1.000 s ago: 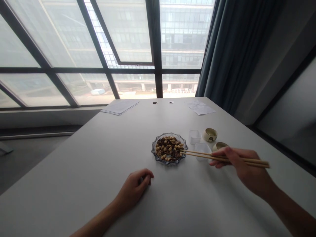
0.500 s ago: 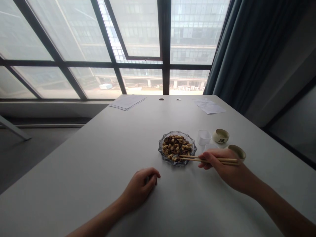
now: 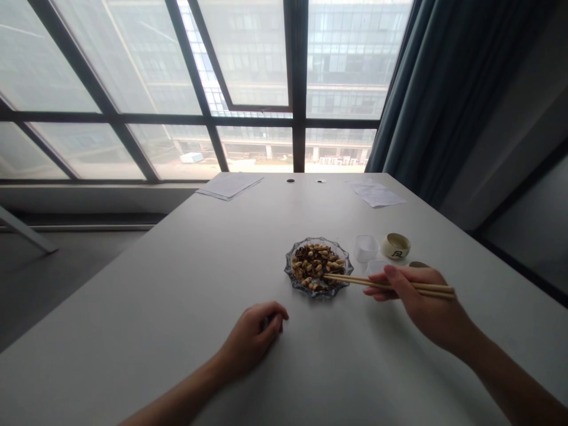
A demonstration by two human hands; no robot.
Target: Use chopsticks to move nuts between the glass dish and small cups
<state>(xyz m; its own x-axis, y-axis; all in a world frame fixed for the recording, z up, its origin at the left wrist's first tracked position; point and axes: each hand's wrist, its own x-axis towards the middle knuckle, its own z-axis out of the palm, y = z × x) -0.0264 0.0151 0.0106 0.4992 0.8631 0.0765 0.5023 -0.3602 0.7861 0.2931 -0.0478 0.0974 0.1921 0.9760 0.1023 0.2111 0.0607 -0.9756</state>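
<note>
A scalloped glass dish [image 3: 289, 273] of mixed nuts and dark pieces sits on the white table [image 3: 186, 284]. My right hand [image 3: 426, 307] grips a pair of wooden chopsticks [image 3: 355, 281], whose tips reach over the dish's right side among the nuts. My left hand [image 3: 255, 337] rests on the table in front of the dish, fingers curled in a loose fist with nothing visible in them.
Right of the dish stand a small clear cup [image 3: 366, 247], a second clear cup partly behind my hand [image 3: 375, 266], a cream ceramic cup [image 3: 396, 245] and another cup rim [image 3: 417, 264]. Papers lie at the far left [image 3: 229, 184] and the far right [image 3: 376, 193].
The chopstick tips rose from the dish's near edge to its right side, and my right hand drew back a little to the right. My left hand stayed put.
</note>
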